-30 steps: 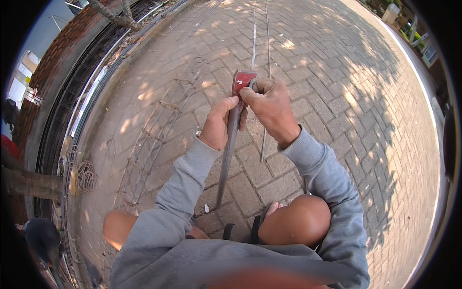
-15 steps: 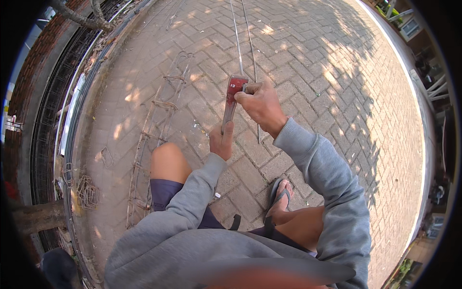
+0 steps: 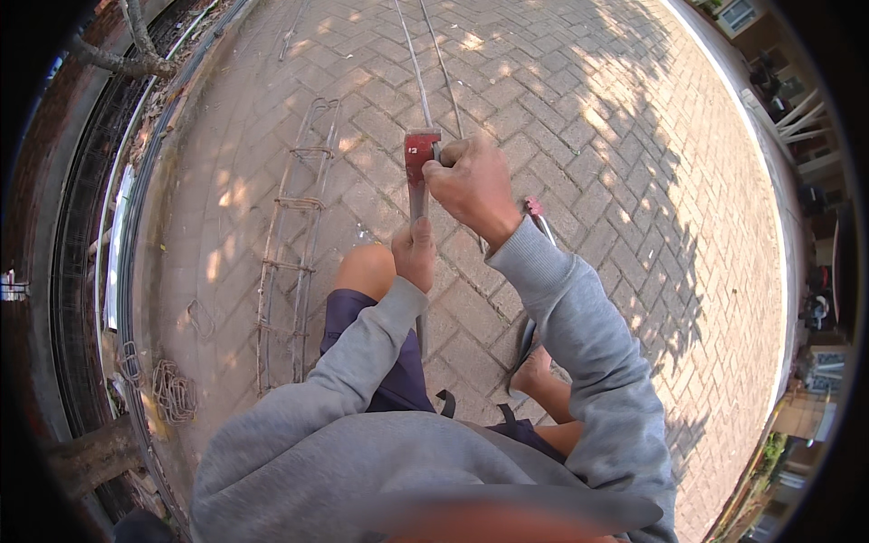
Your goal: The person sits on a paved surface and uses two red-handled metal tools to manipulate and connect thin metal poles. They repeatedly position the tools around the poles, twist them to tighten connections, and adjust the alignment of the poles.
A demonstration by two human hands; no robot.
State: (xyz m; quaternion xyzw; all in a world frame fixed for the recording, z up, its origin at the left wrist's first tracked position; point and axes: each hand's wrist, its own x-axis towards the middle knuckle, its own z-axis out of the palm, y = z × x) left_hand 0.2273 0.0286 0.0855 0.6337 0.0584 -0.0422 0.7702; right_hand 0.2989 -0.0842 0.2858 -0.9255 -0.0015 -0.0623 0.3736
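A long-handled metal tool with a red head stands between my hands, its head turned toward the far side. My left hand is closed round its handle, thumb along the shaft. At the right side of the red head, my right hand is closed with fingers curled in. A short grey metal piece shows by its fingertips; what the fingers grip is mostly hidden. A thin metal rod runs from the far side to the tool's head. Another rod lies just to its right.
A long wire-tied rebar cage lies on the brick paving to the left. Farther left are bent wire stirrups and a kerb with long bars. Beyond my right forearm lies a red-tipped silver tool. My sandalled foot is below it.
My view has shifted, and my left knee sits farther right in it. Both hands stay on the tool. The red-tipped silver tool now shows beside my right forearm.
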